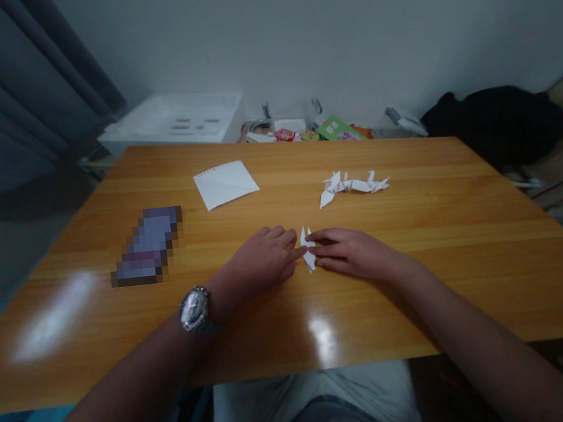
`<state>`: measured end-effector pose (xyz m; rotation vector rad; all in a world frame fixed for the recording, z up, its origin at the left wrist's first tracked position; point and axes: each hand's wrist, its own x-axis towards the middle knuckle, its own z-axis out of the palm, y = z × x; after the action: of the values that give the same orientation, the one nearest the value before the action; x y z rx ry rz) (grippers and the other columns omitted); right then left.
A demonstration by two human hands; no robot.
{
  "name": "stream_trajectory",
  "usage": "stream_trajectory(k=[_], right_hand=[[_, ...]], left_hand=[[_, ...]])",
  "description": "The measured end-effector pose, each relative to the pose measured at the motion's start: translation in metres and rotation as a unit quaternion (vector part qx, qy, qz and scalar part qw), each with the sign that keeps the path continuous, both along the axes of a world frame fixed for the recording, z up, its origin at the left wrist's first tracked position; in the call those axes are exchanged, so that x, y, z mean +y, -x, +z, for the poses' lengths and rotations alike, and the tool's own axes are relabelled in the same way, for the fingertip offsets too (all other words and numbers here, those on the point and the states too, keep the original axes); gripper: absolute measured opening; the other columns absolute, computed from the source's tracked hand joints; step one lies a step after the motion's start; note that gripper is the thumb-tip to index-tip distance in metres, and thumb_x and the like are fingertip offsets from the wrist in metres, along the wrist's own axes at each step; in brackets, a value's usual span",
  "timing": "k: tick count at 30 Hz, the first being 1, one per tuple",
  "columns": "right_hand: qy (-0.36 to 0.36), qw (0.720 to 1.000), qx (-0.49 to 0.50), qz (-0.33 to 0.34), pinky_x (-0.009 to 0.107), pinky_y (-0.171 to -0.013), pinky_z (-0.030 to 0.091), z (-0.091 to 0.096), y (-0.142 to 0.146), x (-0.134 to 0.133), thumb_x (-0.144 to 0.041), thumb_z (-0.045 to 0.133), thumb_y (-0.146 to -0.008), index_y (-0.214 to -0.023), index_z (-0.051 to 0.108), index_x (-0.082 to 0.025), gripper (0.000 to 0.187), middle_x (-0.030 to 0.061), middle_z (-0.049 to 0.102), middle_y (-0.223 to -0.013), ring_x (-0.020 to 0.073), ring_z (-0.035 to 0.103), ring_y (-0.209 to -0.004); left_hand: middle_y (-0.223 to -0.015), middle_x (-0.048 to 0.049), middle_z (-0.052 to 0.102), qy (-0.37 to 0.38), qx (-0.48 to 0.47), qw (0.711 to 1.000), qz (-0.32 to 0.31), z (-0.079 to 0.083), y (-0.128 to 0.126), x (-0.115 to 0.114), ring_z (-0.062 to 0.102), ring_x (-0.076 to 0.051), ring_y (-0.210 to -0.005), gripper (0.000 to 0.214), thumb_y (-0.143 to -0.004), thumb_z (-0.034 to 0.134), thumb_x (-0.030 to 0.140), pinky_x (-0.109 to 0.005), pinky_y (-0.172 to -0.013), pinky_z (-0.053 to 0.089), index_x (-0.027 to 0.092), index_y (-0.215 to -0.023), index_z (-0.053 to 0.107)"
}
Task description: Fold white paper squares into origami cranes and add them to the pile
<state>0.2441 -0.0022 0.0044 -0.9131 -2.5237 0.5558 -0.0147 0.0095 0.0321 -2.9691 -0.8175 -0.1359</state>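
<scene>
Just off the middle of the tabletop [420, 290], the left hand [261, 257] and right hand [351, 254] close in from either side, fingers together, on a folded white paper piece [308, 248], seemingly steadying it; whether either pinches it is hard to tell, as fingers hide its folds. Beyond lie a folded paper figure [352, 187], a notepad sheet [226, 184] and, leftward, an unreadable pixelated object [147, 246]

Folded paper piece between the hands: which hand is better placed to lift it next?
Probably the right hand: its fingers reach across the folded white paper, while the left hand seems to meet only its near edge with a fingertip.
</scene>
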Motion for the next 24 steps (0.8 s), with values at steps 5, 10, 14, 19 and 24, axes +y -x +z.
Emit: stream_trajectory(k=[5,10,14,19,24], right_hand=[[0.004,1.0,-0.003,-0.01,0.049,-0.108,0.052,0.002,0.0,-0.001,-0.022,0.065,-0.096,-0.124,0.073,-0.032,0.031,0.0071,0.062,-0.144,0.0256,0.061,-0.129],[0.023,1.0,-0.002,-0.014,0.05,-0.111,0.049,-0.001,-0.002,0.001,-0.024,0.062,-0.098,-0.121,0.075,-0.032,0.028,0.0072,0.055,-0.15,0.0262,0.055,-0.135],[0.038,0.999,0.022,-0.023,0.051,-0.111,0.048,-0.009,-0.005,0.004,-0.025,0.062,-0.098,-0.119,0.076,-0.033,0.026,0.0069,0.053,-0.151,0.0258,0.054,-0.136],[0.035,0.995,0.085,-0.045,0.046,-0.105,0.051,-0.015,-0.002,0.007,-0.024,0.064,-0.097,-0.108,0.079,-0.027,0.019,0.0092,0.063,-0.136,0.0231,0.062,-0.123],[0.043,0.984,0.128,-0.119,0.04,-0.098,0.052,-0.014,0.014,0.005,-0.027,0.068,-0.095,-0.091,0.077,-0.021,0.011,0.0091,0.064,-0.121,0.0206,0.064,-0.111]], left_hand=[[-0.099,-0.0084,0.063,0.001,-0.007,1.0,0.011,0.0,-0.001,-0.003,0.056,-0.023,-0.086,0.03,-0.093,0.057,0.021,-0.034,-0.074,0.042,0.023,-0.12,0.069],[-0.099,-0.0083,0.064,0.028,-0.006,0.999,0.018,-0.002,0.002,-0.002,0.057,-0.022,-0.083,0.036,-0.092,0.058,0.023,-0.033,-0.074,0.042,0.025,-0.127,0.067],[-0.098,-0.0081,0.063,0.046,-0.009,0.999,0.016,0.0,0.004,-0.001,0.057,-0.022,-0.083,0.038,-0.092,0.057,0.023,-0.032,-0.072,0.043,0.026,-0.129,0.067],[-0.096,-0.0076,0.063,0.061,-0.026,0.998,0.02,0.0,0.003,0.0,0.057,-0.021,-0.083,0.031,-0.094,0.057,0.025,-0.031,-0.071,0.043,0.025,-0.122,0.07],[-0.094,-0.0063,0.064,0.08,-0.043,0.996,0.025,-0.003,0.0,0.001,0.06,-0.02,-0.081,0.03,-0.099,0.052,0.031,-0.031,-0.069,0.044,0.025,-0.123,0.069]])
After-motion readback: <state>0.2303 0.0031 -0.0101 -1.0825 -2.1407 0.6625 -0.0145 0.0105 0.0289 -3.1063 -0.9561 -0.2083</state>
